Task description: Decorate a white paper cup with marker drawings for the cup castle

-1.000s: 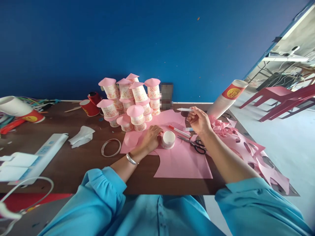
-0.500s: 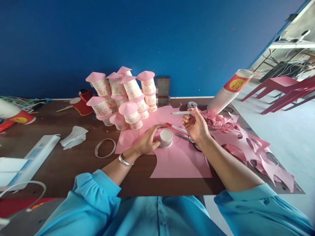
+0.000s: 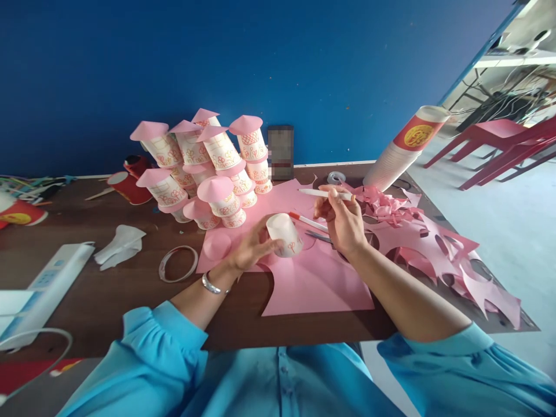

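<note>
My left hand [image 3: 256, 244] grips a white paper cup [image 3: 284, 236], tilted, with small red drawings near one end. A white pen [image 3: 325, 194] lies between the fingers of my right hand [image 3: 343, 219], its tip pointing left. Beneath both hands spreads a cut sheet of pink paper [image 3: 319, 289]. On it a red-and-white marker [image 3: 309, 222] and scissors [image 3: 319, 236] lie beside my right hand, which hides the scissors' handles. Decorated cups with pink cone tops [image 3: 217, 200] stand stacked at the left back.
Pink scraps [image 3: 434, 243] cover the right side, before a leaning cup stack [image 3: 403, 150]. A phone [image 3: 281, 152] leans on the blue wall. Tape rolls [image 3: 178, 264], a crumpled tissue [image 3: 120, 246] and a power strip [image 3: 56, 284] are on the left.
My left hand has taken hold of the cup, lifted it and tipped it over on its side. My right hand has moved slightly left and down with the pen.
</note>
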`<state>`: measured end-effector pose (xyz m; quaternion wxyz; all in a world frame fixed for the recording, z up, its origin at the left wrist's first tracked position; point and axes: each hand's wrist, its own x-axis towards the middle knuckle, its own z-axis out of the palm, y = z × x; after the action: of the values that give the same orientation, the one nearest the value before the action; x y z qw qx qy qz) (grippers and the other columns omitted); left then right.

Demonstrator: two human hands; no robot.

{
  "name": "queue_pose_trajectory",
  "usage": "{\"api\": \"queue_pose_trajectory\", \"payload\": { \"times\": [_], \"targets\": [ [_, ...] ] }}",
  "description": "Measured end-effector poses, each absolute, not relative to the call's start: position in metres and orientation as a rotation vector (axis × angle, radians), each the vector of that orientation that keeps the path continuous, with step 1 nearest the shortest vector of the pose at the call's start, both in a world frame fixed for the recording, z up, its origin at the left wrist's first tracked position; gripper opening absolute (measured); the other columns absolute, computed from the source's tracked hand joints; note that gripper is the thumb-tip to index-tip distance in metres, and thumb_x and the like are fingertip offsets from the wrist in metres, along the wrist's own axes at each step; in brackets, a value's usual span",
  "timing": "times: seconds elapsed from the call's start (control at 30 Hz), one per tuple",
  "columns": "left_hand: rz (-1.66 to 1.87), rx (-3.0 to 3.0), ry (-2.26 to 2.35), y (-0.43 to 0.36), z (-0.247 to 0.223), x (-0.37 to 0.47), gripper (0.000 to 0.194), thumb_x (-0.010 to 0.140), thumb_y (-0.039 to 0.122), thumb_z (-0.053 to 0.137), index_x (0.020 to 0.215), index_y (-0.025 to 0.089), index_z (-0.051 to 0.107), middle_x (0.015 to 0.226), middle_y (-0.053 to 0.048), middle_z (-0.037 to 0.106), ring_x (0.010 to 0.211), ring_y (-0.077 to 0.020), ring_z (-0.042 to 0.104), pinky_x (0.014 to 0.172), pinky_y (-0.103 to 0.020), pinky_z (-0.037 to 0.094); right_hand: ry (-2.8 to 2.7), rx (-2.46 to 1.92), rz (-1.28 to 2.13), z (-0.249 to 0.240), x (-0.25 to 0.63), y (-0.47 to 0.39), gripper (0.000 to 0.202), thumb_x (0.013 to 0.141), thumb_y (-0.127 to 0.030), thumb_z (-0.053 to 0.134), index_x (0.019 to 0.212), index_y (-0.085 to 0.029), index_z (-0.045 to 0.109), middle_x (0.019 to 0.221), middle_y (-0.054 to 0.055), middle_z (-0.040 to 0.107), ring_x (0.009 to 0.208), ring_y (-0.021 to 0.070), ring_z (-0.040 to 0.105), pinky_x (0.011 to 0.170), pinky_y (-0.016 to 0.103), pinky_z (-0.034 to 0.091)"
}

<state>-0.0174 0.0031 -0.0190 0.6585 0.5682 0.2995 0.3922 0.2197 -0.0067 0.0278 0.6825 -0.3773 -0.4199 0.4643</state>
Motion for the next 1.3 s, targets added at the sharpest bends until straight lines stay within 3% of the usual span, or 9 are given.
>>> {"api": "queue_pose_trajectory", "payload": {
  "times": [0.1, 0.23, 0.33, 0.4, 0.57, 0.73, 0.97, 1.1, 1.3],
  "targets": [
    [0.932, 1.026, 0.602, 0.003, -0.021, -0.015, 0.061, 0.086, 0.066, 0.086, 0.132, 0.027, 0.073, 0.126, -0.009, 0.081, 0.115, -0.0303, 0.077, 0.102, -0.049, 0.065, -1.093, -0.844, 0.849, 0.03, 0.214, -0.017, 0.037, 0.089, -0.059, 0.09, 0.099, -0.027, 0.072, 0.07, -0.005, 0.066, 0.06, 0.014, 0.062, 0.059, 0.03, 0.055],
    [0.864, 0.801, 0.484, 0.004, -0.017, -0.012, 0.06, 0.089, 0.066, 0.084, 0.128, 0.02, 0.076, 0.11, -0.01, 0.082, 0.105, -0.0317, 0.079, 0.092, -0.052, 0.068, -1.271, -0.796, 0.816, 0.033, 0.21, -0.037, 0.022, 0.103, -0.048, 0.078, 0.099, -0.026, 0.074, 0.065, -0.006, 0.063, 0.05, 0.0117, 0.057, 0.049, 0.028, 0.048],
    [0.861, 0.695, 0.449, 0.004, -0.014, -0.011, 0.054, 0.088, 0.058, 0.088, 0.124, 0.019, 0.078, 0.112, -0.009, 0.083, 0.103, -0.0284, 0.079, 0.091, -0.046, 0.067, -1.468, -0.785, 0.732, 0.034, 0.211, -0.052, 0.025, 0.112, -0.046, 0.065, 0.123, -0.029, 0.079, 0.078, -0.001, 0.072, 0.063, 0.0148, 0.067, 0.059, 0.032, 0.056],
    [0.861, 0.668, 0.465, 0.003, -0.014, -0.01, 0.053, 0.088, 0.056, 0.089, 0.124, 0.019, 0.079, 0.112, -0.008, 0.083, 0.102, -0.026, 0.078, 0.09, -0.04, 0.065, -1.609, -0.783, 0.611, 0.035, 0.212, -0.06, 0.027, 0.114, -0.044, 0.062, 0.128, -0.029, 0.08, 0.093, 0.003, 0.078, 0.073, 0.0174, 0.074, 0.07, 0.038, 0.063],
    [0.856, 0.683, 0.489, 0.002, -0.015, -0.007, 0.056, 0.086, 0.058, 0.091, 0.123, 0.018, 0.079, 0.115, -0.01, 0.083, 0.109, -0.0266, 0.076, 0.091, -0.035, 0.06, -1.701, -0.749, 0.453, 0.033, 0.215, -0.07, 0.015, 0.106, -0.02, 0.067, 0.114, -0.025, 0.079, 0.095, 0.004, 0.081, 0.08, 0.0197, 0.079, 0.07, 0.036, 0.066],
    [0.878, 0.74, 0.471, 0.002, -0.018, -0.004, 0.042, 0.087, 0.053, 0.091, 0.109, 0.019, 0.081, 0.105, -0.008, 0.083, 0.106, -0.0253, 0.075, 0.089, -0.033, 0.059, -1.798, -0.901, 0.353, 0.034, 0.21, -0.077, 0.016, 0.102, -0.017, 0.07, 0.117, -0.023, 0.07, 0.091, 0.001, 0.081, 0.064, 0.0149, 0.077, 0.057, 0.027, 0.063],
    [0.874, 0.857, 0.464, -0.002, -0.019, -0.002, 0.048, 0.09, 0.049, 0.087, 0.13, 0.023, 0.076, 0.124, -0.009, 0.08, 0.127, -0.0325, 0.072, 0.101, -0.042, 0.06, -1.905, -0.71, 0.122, 0.033, 0.204, -0.076, 0.015, 0.097, -0.008, 0.068, 0.106, -0.021, 0.067, 0.08, 0.001, 0.076, 0.069, 0.0166, 0.079, 0.064, 0.027, 0.068],
    [0.869, 0.883, 0.46, -0.001, -0.021, -0.002, 0.046, 0.093, 0.047, 0.084, 0.131, 0.023, 0.076, 0.128, -0.01, 0.079, 0.128, -0.0319, 0.071, 0.099, -0.04, 0.061, -1.938, -0.733, 0.084, 0.033, 0.206, -0.076, 0.019, 0.099, -0.01, 0.067, 0.115, -0.019, 0.071, 0.089, 0.004, 0.08, 0.074, 0.0179, 0.08, 0.066, 0.029, 0.069],
    [0.829, 0.953, 0.431, 0.001, -0.022, -0.004, 0.048, 0.097, 0.047, 0.079, 0.138, 0.022, 0.075, 0.127, -0.013, 0.08, 0.125, -0.0324, 0.073, 0.098, -0.041, 0.061, -1.923, -0.768, -0.001, 0.034, 0.204, -0.076, 0.018, 0.097, -0.006, 0.072, 0.108, -0.021, 0.07, 0.085, 0.002, 0.081, 0.071, 0.0169, 0.08, 0.063, 0.027, 0.067]
  ]
}}
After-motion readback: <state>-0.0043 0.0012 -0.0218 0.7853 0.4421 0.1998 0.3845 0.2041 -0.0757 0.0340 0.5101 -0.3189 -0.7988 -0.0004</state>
